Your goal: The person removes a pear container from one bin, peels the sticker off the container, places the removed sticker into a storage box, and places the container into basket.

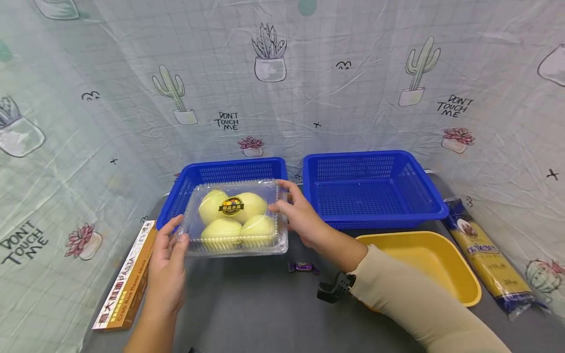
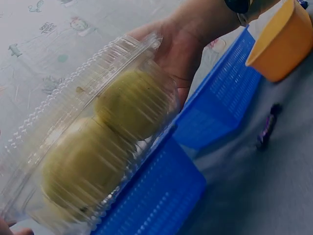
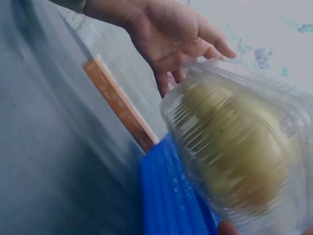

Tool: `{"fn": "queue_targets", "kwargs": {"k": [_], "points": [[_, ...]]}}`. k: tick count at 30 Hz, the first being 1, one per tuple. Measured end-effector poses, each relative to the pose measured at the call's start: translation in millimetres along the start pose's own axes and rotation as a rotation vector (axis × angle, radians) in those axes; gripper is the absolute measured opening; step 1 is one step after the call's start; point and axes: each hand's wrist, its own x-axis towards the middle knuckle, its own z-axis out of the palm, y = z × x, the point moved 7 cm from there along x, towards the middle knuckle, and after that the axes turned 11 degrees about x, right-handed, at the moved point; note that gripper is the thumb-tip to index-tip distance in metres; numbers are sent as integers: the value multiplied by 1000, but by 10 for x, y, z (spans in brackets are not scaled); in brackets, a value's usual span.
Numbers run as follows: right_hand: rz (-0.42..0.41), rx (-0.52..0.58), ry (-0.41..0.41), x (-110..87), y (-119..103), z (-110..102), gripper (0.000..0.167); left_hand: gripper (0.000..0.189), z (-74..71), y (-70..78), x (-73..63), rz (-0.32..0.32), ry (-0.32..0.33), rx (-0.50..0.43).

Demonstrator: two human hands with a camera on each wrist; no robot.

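Observation:
A clear plastic clamshell box (image 1: 234, 215) of pale yellow-green fruits, with a dark label on its lid, is held up by both hands in front of the left blue basket (image 1: 238, 165). My left hand (image 1: 166, 262) grips its left edge, thumb at the near side. On the opposite edge, my right hand (image 1: 302, 213) holds the box with the thumb on the lid and fingers round the far corner. The left wrist view shows the box's ribbed wall close up, with fruits (image 2: 88, 161) behind it. The box overlaps much of the left basket in the head view.
To the right stands another blue basket (image 1: 357, 196), with a yellow tub (image 1: 459, 274) nearer me. A purple-wrapped candy (image 1: 303, 267) lies on the dark table (image 1: 256, 314). A pasta box (image 1: 128, 279) flanks the left side; a yellow-and-blue pasta bag (image 1: 490, 260) flanks the right.

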Motion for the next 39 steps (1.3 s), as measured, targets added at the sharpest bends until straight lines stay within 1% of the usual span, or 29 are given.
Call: {"fn": "queue_targets", "kwargs": {"k": [5,8,14,18,20,22,23,26,27,29,30,32,33,34,37,39], "points": [[43,15,-22,-69,118,186,79,44,-221,-30,-83,5,32,6],[59,20,-34,-122,168,293,78,44,-367,-52,-146,-3,66,7],[68,34,-48,-222,281,488,77,44,-592,-144,-343,-42,127,-17],[79,29,-50,-294,416,572,76,43,-707,-254,-467,-52,173,21],[85,31,-40,-327,499,586,76,41,-755,-312,-507,-43,202,68],[93,45,-28,-357,587,593,76,38,-787,-375,-542,-29,225,133],[96,60,-23,-370,634,596,77,36,-799,-410,-560,-25,239,151],[104,94,-1,-410,785,602,79,33,-808,-543,-634,-41,287,212],[107,103,6,-426,839,604,79,33,-806,-592,-663,-54,308,216],[112,119,23,-459,940,610,80,32,-804,-689,-721,-81,351,187],[115,122,32,-475,986,611,81,32,-803,-730,-747,-92,374,188],[119,131,50,-504,1064,611,81,31,-806,-793,-777,-98,406,169],[116,133,55,-513,1093,609,81,31,-808,-824,-782,-103,414,152],[109,129,60,-517,1120,603,82,31,-809,-850,-782,-107,414,159],[88,79,71,-522,1180,582,83,31,-814,-919,-764,-126,389,220],[73,34,69,-519,1212,568,83,32,-810,-965,-758,-150,360,291]]}}
